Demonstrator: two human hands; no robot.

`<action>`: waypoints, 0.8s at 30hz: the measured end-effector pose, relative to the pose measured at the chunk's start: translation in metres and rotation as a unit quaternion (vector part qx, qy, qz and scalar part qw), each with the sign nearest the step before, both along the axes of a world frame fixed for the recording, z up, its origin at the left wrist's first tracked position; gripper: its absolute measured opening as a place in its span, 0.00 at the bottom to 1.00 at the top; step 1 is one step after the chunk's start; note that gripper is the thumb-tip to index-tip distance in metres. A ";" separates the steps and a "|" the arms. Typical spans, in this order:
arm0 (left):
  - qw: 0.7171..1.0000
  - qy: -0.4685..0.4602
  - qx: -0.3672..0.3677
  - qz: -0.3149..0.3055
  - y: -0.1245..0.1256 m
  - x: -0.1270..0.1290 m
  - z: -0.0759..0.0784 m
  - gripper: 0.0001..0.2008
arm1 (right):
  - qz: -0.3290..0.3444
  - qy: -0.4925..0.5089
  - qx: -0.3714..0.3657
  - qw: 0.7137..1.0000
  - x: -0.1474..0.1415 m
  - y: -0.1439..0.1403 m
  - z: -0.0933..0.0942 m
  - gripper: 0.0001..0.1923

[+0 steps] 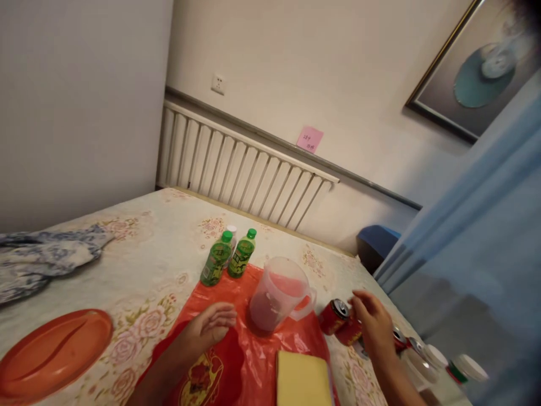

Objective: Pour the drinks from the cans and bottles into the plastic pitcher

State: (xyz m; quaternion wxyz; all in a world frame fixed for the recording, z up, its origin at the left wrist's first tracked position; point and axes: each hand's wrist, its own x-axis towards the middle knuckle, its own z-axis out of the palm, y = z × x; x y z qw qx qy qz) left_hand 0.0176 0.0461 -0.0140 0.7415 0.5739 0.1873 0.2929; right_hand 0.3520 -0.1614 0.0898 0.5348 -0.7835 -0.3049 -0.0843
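Note:
My left hand hovers over the red plastic sheet, palm facing inward, fingers stretched out and holding nothing. Just right of it stands a translucent plastic pitcher, its handle turned to the right. At the right, my right hand has its fingers curled at the top of a red drink can, whose upper end they hide. Another red can stands against that one on its left, its silver top showing. Two green-capped bottles with green labels are at the sheet's far edge.
A yellow block-like item lies on the red sheet near me. Left are an orange oval lid and a crumpled blue-and-white cloth. More cans and white-lidded jars line the right side, by a blue curtain.

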 end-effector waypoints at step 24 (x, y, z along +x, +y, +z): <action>0.998 -0.024 0.039 0.041 0.008 -0.009 -0.013 0.23 | 0.323 -0.391 -0.423 0.751 -0.094 0.292 0.051 0.12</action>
